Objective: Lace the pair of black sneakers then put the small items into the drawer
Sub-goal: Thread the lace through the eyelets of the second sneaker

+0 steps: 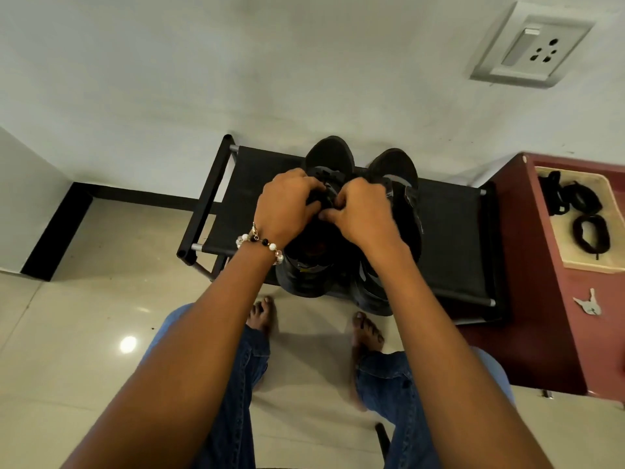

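wall (236,62) fills the upper half of the frame, tiled floor (84,316) the lower left. black rack (453,231) sits at centre, carrying 2 black sneakers (395,164) side by side. maroon cabinet (527,265) stands at right, its open drawer (571,252) holding dark bands (592,235); keys (589,303) lie on the cabinet top below it. left hand (287,204) and right hand (362,211) meet over the left-of-frame sneaker, fingers curled and pinching at its lacing. beaded bracelet (260,243) circles the left wrist.
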Motion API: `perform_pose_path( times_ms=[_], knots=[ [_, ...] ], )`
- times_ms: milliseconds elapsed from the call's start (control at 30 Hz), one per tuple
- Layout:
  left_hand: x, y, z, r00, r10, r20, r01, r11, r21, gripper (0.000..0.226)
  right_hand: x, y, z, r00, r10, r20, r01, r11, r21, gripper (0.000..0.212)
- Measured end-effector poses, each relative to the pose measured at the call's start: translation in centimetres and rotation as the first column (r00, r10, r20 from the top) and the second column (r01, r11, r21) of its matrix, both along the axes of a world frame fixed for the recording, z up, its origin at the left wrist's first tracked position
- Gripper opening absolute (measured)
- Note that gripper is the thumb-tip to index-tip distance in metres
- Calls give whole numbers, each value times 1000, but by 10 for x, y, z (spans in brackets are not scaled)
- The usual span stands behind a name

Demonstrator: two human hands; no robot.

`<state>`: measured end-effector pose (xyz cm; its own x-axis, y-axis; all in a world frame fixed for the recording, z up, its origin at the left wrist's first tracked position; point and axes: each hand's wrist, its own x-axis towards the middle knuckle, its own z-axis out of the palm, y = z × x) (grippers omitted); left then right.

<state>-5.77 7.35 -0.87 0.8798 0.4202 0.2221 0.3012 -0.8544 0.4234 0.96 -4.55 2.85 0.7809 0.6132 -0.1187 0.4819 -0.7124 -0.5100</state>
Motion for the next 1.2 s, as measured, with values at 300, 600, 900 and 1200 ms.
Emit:
perform_pose_path(
  times_ms=[300, 600, 900, 1200],
  knots=[
    [4, -4, -8, 996, 30, 79, -41, 989, 144, 13, -13, 0, -28, 989, -64, 137, 64, 998, 0, 21],
    [7, -8, -6, 982, 127, 137, -140, 987, 86, 13, -17, 2, -31, 975, -43, 218, 51, 998, -30, 23],
    [9, -7, -11, 968, 154, 199, -163, 986, 32, 10, -18, 3, -39, 961, -40, 273, 50, 998, -29, 24],
    [12, -11, -8, 948, 306, 87, -95, 533, -841, 16, -17, 3, -44, 961, -71, 267, 79, 997, -18, 25]
  ],
)
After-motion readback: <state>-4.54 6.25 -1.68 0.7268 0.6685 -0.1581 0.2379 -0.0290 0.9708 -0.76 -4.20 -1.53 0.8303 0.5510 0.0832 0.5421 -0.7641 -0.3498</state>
